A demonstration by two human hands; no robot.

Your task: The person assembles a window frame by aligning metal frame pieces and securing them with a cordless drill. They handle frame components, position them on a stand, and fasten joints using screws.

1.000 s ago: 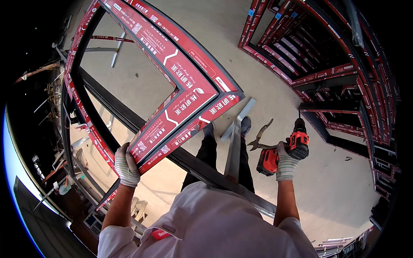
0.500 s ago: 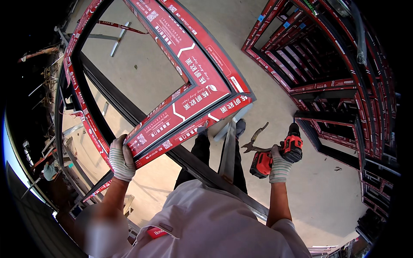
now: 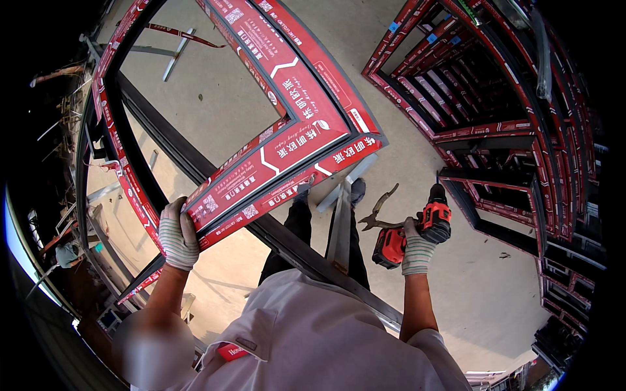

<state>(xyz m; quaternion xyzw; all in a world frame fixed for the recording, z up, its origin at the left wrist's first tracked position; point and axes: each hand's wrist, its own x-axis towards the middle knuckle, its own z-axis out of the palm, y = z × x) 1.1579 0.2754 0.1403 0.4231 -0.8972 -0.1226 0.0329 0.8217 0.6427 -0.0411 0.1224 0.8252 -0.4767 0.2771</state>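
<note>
Left side: my left hand [image 3: 179, 234], in a grey-and-white striped knit glove, is clamped on the near corner of a dark metal rectangular frame wrapped in red printed film [image 3: 297, 146]. Back of hand up, fingers forward over the edge, thumb on the right side; forearm comes up from lower left, leaning slightly right. Frame fills the upper left and centre, tilted, over a long dark metal rail [image 3: 270, 238] that slants down to the right.

Centre: grey metal bar [image 3: 339, 234] between my legs, apart from both hands.

Right: worn metal pliers [image 3: 375, 214] stick out just left of my right hand [image 3: 417, 251]; can't tell if it grips them too. Same glove type, fist wrapped around the handle of a red-and-black cordless drill [image 3: 435, 220], chuck forward, forearm nearly straight up the view.

Far right: red-wrapped dark frames [image 3: 482, 130], stacked, clear of the drill body.
</note>
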